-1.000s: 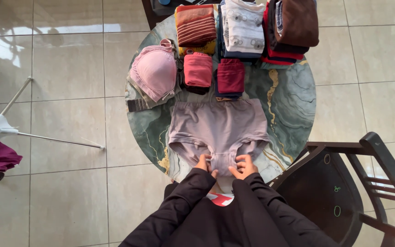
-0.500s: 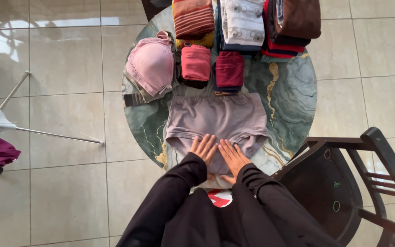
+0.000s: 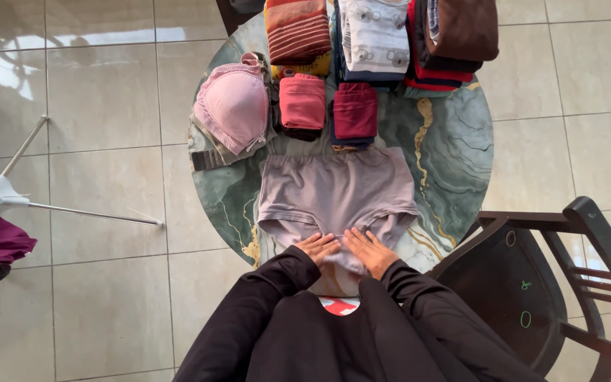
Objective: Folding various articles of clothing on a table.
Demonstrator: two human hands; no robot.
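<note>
Both hands, the left hand (image 3: 317, 247) and right hand (image 3: 369, 250), have slid back from mid-cloth to the crotch of the mauve briefs (image 3: 336, 191), lying flat, fingers spread, gripping nothing, pressing the briefs smooth at the table (image 3: 454, 155) near edge.

Mauve briefs (image 3: 337, 191): soft matt knit cloth, smooth w/ faint creases. Table (image 3: 454, 155) under them is glossy, polished marble-look top, green w/ gold veins. Pink bra (image 3: 236, 107): smooth padded fabric, slight satin sheen. Folded stacks at the back, all cloth: striped piece (image 3: 298, 32) ribbed-looking, brown one (image 3: 464, 27) fuzzy, matt. Floor tiles (image 3: 100, 92) shiny, reflecting light. Chair (image 3: 532, 283): dark painted wood, semi-gloss. Black sleeves (image 3: 277, 311) matt cloth
</note>
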